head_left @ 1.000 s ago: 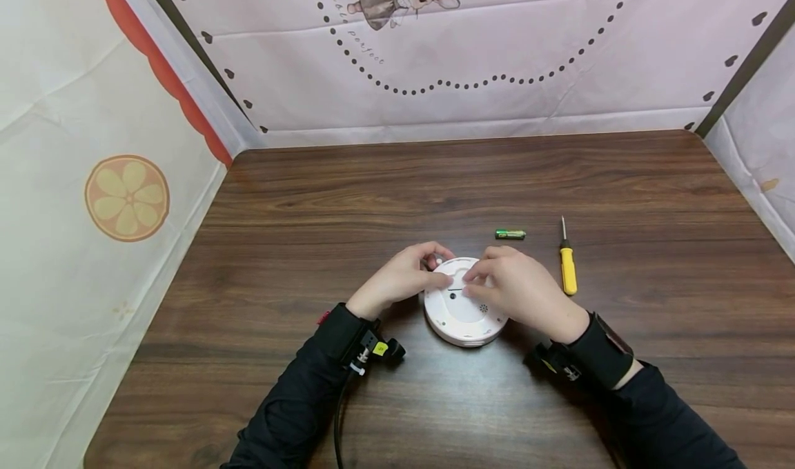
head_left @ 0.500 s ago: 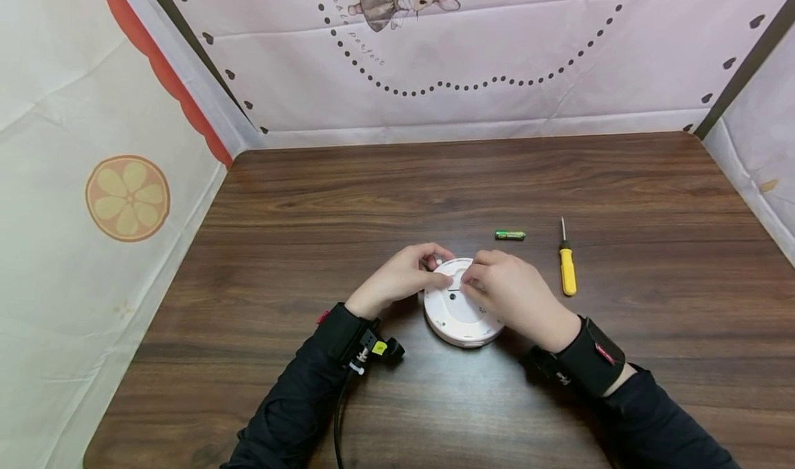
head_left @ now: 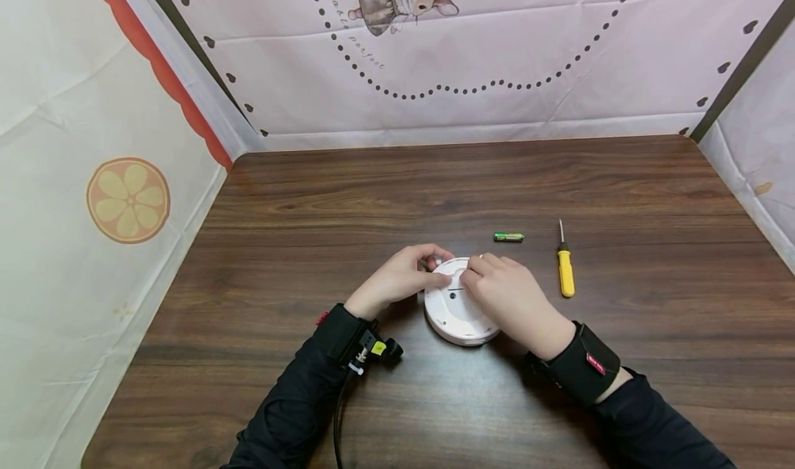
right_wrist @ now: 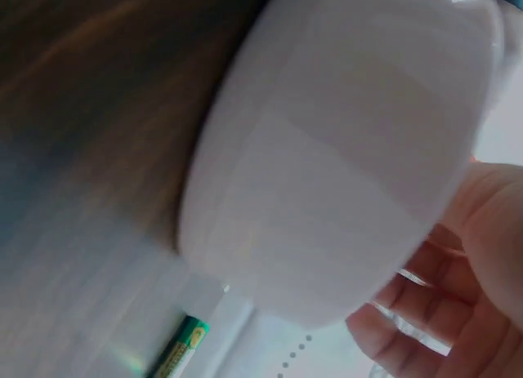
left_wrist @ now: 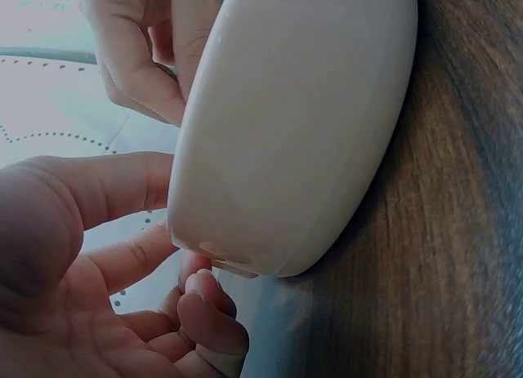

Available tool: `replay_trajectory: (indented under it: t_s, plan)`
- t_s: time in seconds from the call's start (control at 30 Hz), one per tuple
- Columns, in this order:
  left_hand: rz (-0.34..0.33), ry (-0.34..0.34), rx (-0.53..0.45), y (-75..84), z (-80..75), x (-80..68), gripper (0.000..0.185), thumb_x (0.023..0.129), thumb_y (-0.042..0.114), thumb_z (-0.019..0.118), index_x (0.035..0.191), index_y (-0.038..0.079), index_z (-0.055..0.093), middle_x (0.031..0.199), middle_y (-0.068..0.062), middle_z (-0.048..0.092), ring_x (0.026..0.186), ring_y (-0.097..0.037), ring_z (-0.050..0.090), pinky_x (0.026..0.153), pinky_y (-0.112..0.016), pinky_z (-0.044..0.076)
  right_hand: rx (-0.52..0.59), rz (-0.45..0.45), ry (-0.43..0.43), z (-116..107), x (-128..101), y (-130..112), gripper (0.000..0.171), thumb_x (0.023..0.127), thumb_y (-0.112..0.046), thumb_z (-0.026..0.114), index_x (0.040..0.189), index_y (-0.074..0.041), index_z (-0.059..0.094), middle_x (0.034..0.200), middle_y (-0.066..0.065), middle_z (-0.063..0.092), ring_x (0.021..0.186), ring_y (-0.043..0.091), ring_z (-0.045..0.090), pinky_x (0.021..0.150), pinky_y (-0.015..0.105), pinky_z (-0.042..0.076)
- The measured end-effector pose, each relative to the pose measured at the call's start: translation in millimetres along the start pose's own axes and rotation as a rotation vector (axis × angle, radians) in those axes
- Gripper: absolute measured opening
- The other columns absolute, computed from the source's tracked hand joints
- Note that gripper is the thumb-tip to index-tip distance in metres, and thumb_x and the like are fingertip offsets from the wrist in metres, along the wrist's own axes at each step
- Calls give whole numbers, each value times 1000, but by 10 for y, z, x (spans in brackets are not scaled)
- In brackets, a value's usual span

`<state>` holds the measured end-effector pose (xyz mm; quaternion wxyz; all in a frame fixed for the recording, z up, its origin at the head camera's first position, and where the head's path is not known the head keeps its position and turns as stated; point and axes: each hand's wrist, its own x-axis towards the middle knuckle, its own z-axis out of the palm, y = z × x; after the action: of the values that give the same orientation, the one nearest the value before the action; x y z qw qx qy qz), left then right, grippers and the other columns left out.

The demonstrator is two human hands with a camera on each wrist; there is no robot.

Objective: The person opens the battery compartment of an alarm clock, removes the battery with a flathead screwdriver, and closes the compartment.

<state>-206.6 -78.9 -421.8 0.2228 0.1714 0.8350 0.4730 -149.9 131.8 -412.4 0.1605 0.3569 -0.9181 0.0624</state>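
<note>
A round white device (head_left: 458, 318), much like a smoke detector, lies on the wooden table with a small slot and dark hole on its upper face. My left hand (head_left: 400, 279) holds it at the left, thumb on the upper face, other fingers at the far rim. In the left wrist view those fingertips (left_wrist: 214, 317) are bent beside the side wall. My right hand (head_left: 512, 296) reaches over the right part of the device, fingers curled down at the upper face. Its fingertips are hidden in the head view; I cannot tell what they hold.
A green battery (head_left: 508, 237) lies beyond the device. To its right is a yellow-handled screwdriver (head_left: 566, 272), tip pointing away. Printed white cloths (head_left: 497, 55) hang along the table's back and sides. A black cable (head_left: 338, 421) runs from the left wrist camera.
My right hand has turned, its wrist rolling so the strap's red label shows, and its fingers have curled further over the device. The left hand stays in place; the view tilts slightly.
</note>
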Motion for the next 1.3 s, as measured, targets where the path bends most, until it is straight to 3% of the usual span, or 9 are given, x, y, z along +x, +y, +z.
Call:
replay_trajectory:
  t_s: [0.2, 0.37, 0.83, 1.03, 1.3]
  plan:
    - [24, -11, 28, -16, -9, 3, 35, 90, 16, 74, 124, 13, 69, 96, -4, 53, 61, -13, 46, 58, -25, 38, 127, 75, -39, -31, 5, 30, 7, 87, -11, 80, 92, -10, 75, 93, 5, 66, 87, 21, 64, 69, 35, 55]
    - [35, -17, 52, -16, -22, 3, 35, 91, 17, 74, 125, 13, 69, 98, -4, 54, 62, -13, 47, 57, -25, 38, 153, 107, -51, -55, 24, 14, 9, 87, -10, 79, 95, -8, 76, 93, 7, 67, 87, 23, 65, 69, 36, 56]
    - [44, -8, 66, -8, -37, -4, 35, 92, 19, 75, 126, 14, 70, 97, -4, 55, 62, -13, 47, 56, -25, 38, 120, 58, -52, -32, 56, 54, 13, 88, -12, 78, 93, -5, 69, 87, 5, 57, 80, 21, 56, 61, 33, 52]
    - [67, -6, 106, -18, -38, 0, 37, 93, 20, 74, 129, 13, 69, 98, -4, 54, 61, -13, 47, 55, -25, 39, 44, -14, -41, -16, 74, 72, 16, 88, -14, 77, 92, -2, 66, 86, 7, 54, 76, 21, 53, 61, 32, 49]
    - [83, -18, 121, -25, -46, -1, 37, 94, 18, 72, 130, 12, 68, 97, -4, 56, 61, -13, 49, 54, -24, 40, 32, -47, -14, 5, 77, 72, 8, 91, -8, 72, 88, -5, 65, 83, 5, 55, 72, 18, 55, 60, 31, 49]
